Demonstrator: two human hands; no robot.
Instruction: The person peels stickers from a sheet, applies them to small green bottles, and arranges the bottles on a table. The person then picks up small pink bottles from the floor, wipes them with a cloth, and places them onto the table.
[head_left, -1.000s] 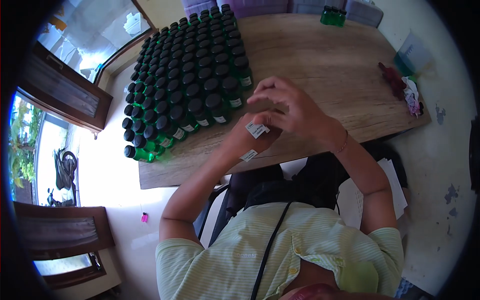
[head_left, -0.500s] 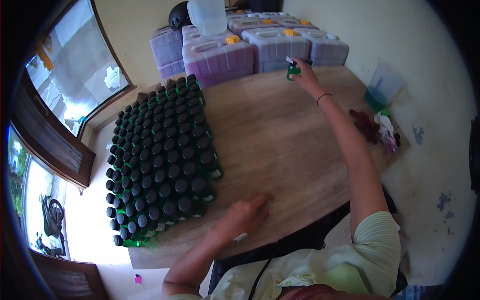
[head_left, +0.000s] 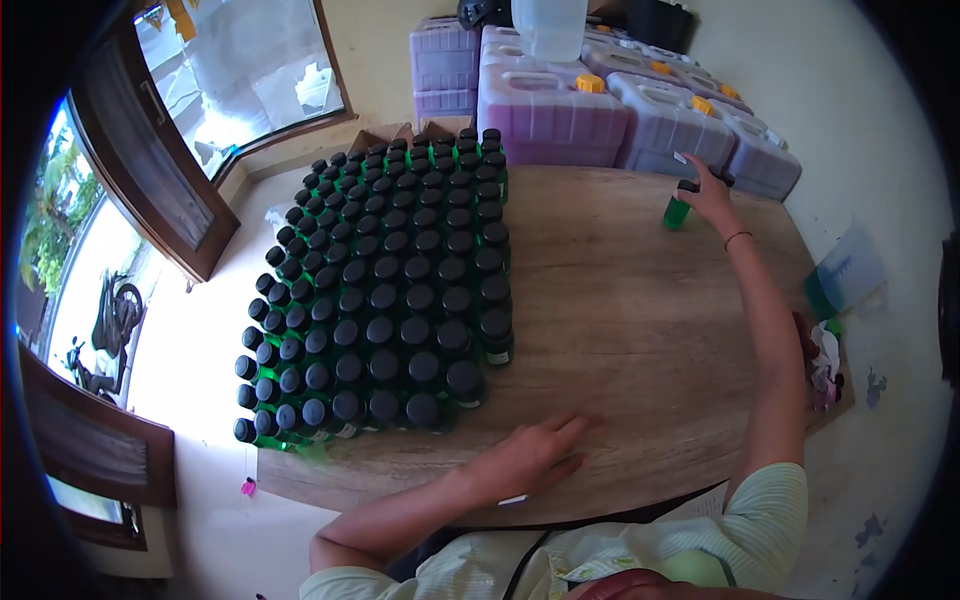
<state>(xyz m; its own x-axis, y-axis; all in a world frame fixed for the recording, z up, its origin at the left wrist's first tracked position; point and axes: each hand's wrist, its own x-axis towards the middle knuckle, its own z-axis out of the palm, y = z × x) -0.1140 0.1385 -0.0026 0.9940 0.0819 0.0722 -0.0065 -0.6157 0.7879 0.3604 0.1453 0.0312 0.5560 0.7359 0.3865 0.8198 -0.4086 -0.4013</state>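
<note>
My left hand (head_left: 537, 458) lies on the wooden table near its front edge, fingers stretched out and holding nothing. A small white strip (head_left: 513, 500) shows beside its wrist. At the far right of the table, my right hand (head_left: 710, 195) has its fingers around the black-capped top of a green bottle (head_left: 676, 212), which stands upright. A white tip (head_left: 681, 158) shows by the index finger. Another dark, cap-like shape (head_left: 725, 181) is partly hidden behind the hand. Many green bottles with black caps (head_left: 421, 299) stand in close rows on the left of the table.
Large jugs of purple liquid (head_left: 552, 118) with orange caps stand behind the table (head_left: 610, 330). A clear pitcher (head_left: 846, 268) with green liquid and some crumpled cloth (head_left: 826, 362) sit by the right wall. Doors and a window are at left.
The whole view has shifted, with the table now lower and further right. My right hand sits slightly higher on the bottle, which stays in nearly the same spot. My left hand still rests on the table.
</note>
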